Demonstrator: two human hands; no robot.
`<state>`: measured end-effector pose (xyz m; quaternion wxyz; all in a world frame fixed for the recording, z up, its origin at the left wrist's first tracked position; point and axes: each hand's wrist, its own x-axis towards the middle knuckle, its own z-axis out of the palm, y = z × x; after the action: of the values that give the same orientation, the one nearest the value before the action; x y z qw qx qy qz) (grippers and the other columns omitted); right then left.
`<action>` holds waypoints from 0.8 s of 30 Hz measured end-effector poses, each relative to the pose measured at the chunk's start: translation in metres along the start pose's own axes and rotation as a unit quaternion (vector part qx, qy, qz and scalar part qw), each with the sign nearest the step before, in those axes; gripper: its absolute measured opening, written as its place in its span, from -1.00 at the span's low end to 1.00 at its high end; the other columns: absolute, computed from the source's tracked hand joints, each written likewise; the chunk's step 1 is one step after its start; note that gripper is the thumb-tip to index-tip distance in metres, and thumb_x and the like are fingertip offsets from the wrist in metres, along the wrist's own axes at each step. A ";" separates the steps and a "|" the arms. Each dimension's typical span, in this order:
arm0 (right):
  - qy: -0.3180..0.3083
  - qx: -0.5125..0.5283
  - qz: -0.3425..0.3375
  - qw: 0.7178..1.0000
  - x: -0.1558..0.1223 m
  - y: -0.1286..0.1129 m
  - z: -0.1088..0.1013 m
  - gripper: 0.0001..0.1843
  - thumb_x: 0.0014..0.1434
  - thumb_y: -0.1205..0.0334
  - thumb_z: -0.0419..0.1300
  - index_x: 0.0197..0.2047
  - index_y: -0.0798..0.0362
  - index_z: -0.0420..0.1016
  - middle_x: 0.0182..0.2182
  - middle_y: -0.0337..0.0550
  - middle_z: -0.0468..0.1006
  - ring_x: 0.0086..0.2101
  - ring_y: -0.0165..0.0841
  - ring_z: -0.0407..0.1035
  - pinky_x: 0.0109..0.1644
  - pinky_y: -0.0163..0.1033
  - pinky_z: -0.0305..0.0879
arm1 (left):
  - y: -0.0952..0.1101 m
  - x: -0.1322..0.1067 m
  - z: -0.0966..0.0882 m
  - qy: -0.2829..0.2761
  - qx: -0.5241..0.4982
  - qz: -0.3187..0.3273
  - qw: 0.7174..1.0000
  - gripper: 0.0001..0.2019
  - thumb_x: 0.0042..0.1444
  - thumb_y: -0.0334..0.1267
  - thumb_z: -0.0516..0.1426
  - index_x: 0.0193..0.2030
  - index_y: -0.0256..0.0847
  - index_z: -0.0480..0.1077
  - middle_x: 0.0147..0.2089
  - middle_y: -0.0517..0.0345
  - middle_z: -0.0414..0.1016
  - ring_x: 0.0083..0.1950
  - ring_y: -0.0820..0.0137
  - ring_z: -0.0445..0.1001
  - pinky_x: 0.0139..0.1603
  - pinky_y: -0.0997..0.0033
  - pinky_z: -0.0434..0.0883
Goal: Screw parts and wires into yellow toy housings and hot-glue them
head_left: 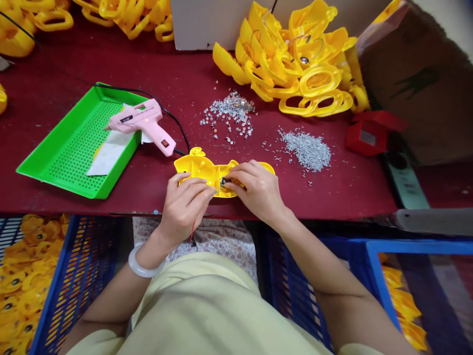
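A yellow plastic shell half lies hollow side up at the table's front edge, with ribs and screw posts inside. My left hand rests over its left part, fingers bent and pressed together near its middle; a red wire hangs below this hand. My right hand pinches a small dark part inside the shell. Fingers hide most of that part, and I cannot make out what the left fingertips hold.
A pink glue gun rests on the rim of a green tray. Behind the shell lie piles of round-headed metal pieces and small screws. Yellow shells are heaped farther back. Blue crates flank my lap.
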<state>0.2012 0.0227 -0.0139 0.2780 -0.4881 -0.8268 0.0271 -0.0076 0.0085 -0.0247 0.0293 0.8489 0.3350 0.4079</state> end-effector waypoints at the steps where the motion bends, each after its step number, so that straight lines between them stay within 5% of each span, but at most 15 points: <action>1: -0.001 0.002 0.002 1.000 0.000 0.000 0.000 -0.87 0.23 0.21 0.19 -0.28 0.06 0.53 -0.29 -0.12 0.61 -0.29 -0.31 0.38 -0.25 -0.18 0.28 | 0.000 0.000 0.000 -0.001 -0.001 0.000 1.000 -0.79 0.11 -0.50 0.22 -0.11 -0.27 0.43 -0.19 0.07 0.60 -0.07 0.31 0.55 0.14 0.06 0.34; 10: -0.031 -0.035 -0.010 0.999 0.004 -0.003 -0.001 -0.86 0.24 0.23 0.18 -0.33 0.08 0.50 -0.35 -0.12 0.56 -0.32 -0.32 0.33 -0.28 -0.21 0.25 | -0.003 0.002 0.001 0.002 -0.002 0.009 1.000 -0.79 0.11 -0.51 0.22 -0.11 -0.25 0.43 -0.20 0.07 0.60 -0.10 0.31 0.55 0.13 0.05 0.34; 16: 0.063 -0.031 -0.069 0.995 -0.012 0.000 -0.005 -0.84 0.24 0.28 0.17 -0.15 0.12 0.52 -0.24 -0.03 0.58 -0.27 -0.33 0.38 -0.20 -0.21 0.35 | -0.002 0.000 0.000 0.001 -0.003 0.006 1.000 -0.82 0.13 -0.49 0.20 -0.12 -0.28 0.43 -0.21 0.08 0.60 -0.10 0.32 0.55 0.13 0.08 0.33; 24: 0.011 -0.053 -0.091 0.994 -0.020 -0.003 -0.007 -0.84 0.25 0.25 0.15 -0.16 0.07 0.54 -0.20 -0.06 0.59 -0.27 -0.31 0.34 -0.19 -0.18 0.36 | -0.005 -0.001 0.002 0.001 -0.015 -0.001 1.000 -0.84 0.15 -0.47 0.19 -0.13 -0.23 0.43 -0.22 0.12 0.60 -0.10 0.35 0.55 0.14 0.10 0.31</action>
<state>0.2097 0.0031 -0.0157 0.2616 -0.4256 -0.8650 -0.0476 -0.0097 0.0120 -0.0285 0.0421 0.8476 0.3298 0.4134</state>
